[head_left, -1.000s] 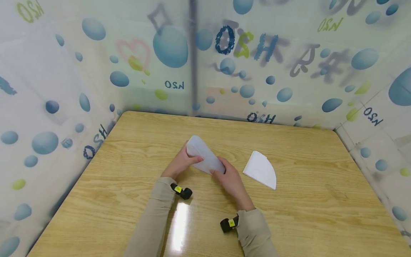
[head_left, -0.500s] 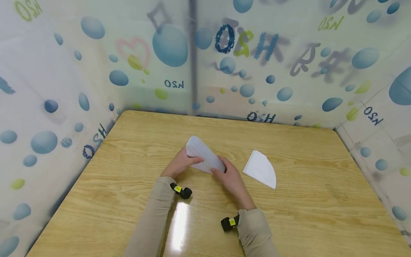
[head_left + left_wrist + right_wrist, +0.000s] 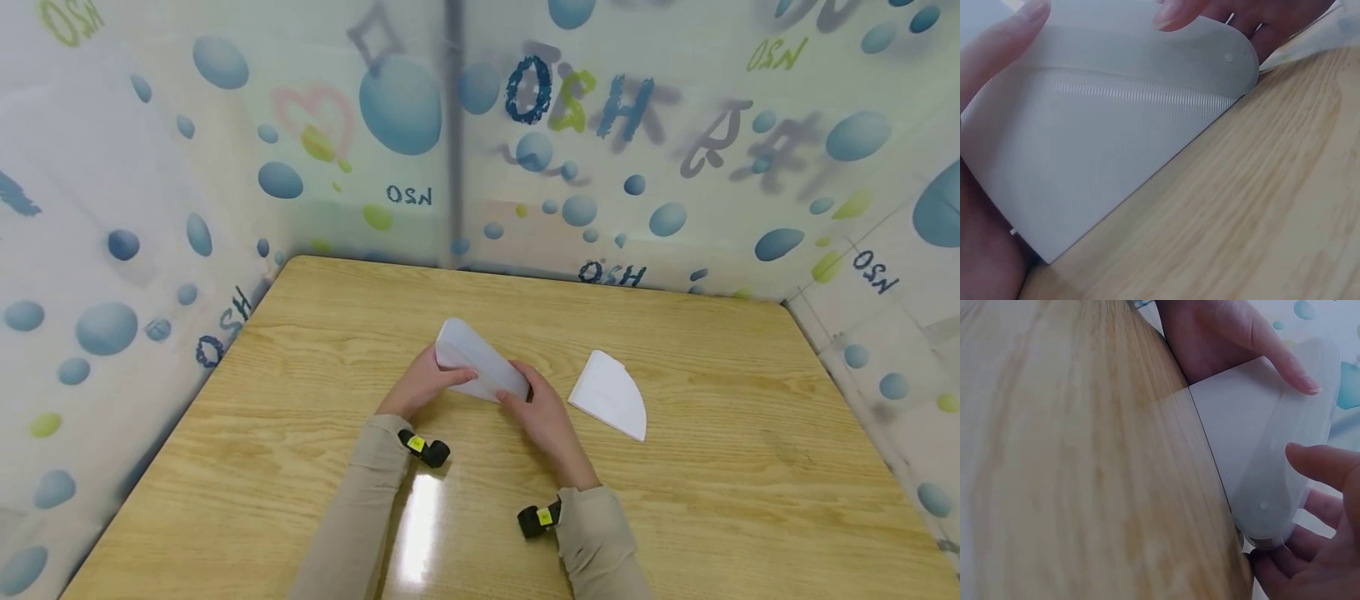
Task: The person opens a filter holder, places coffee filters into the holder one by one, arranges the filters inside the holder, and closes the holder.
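Observation:
Both hands hold a white plastic piece [image 3: 480, 358] tilted, its lower edge close to the table. The left wrist view shows finely ribbed flat faces and a smooth band with a rounded end and a small round dot. My left hand [image 3: 420, 383] grips the left end, thumb lying over the front face and fingers behind. At the other end, my right hand [image 3: 543, 417] pinches the piece, its thumb near the band and its fingers beneath and behind, as the right wrist view shows. A white quarter-circle piece [image 3: 609, 397] lies flat to the right of the right hand.
The wooden table [image 3: 712, 500] has a light grain and a bright reflection [image 3: 420, 525] near the front. Patterned curtain-like walls [image 3: 525, 225] with blue and green dots stand along its back and sides. Black wrist cameras [image 3: 429, 450] sit on both wrists.
The right thumb has shifted slightly up and right along the white piece. Otherwise the hands, the held piece and the quarter-circle piece stay nearly where they were.

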### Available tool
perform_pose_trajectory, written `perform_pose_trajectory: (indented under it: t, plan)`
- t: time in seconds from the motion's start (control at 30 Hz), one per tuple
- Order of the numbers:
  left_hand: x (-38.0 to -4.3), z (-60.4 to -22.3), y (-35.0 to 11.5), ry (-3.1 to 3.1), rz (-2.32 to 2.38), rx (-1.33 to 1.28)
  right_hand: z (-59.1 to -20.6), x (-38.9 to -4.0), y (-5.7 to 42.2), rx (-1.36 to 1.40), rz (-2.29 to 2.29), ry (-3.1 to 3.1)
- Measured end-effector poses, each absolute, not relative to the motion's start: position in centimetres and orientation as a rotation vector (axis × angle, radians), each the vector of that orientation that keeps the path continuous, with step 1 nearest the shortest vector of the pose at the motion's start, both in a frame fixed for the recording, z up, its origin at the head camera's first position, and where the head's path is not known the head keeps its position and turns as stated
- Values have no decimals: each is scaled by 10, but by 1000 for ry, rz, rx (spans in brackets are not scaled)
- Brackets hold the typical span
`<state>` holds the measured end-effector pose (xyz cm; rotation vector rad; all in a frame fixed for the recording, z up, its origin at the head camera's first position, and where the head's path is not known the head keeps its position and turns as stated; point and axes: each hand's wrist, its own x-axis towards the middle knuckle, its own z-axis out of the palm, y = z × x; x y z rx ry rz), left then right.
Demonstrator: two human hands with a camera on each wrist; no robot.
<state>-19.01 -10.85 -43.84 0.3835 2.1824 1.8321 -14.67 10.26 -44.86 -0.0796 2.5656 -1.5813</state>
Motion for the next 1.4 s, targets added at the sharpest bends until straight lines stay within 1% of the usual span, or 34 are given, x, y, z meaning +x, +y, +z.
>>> perform_pose_trajectory:
  t: [0.37, 0.6, 0.77, 1.2, 1.4]
  plan:
    - [-191, -442, -107, 2173, 1842, 439, -453, -149, 104, -64, -1596, 2571]
    - [-199, -461, -112, 2125, 1813, 461, -451, -149, 104, -73, -1614, 2573]
    - [-199, -463, -113, 2103, 1830, 505, -450, -148, 104, -80, -1614, 2600]
    - [-200, -462, -116, 2120, 1795, 488, -449, -148, 105, -75, -1590, 2616]
    - [-191, -440, -115, 2135, 1744, 472, -448, -148, 105, -69, -1573, 2612]
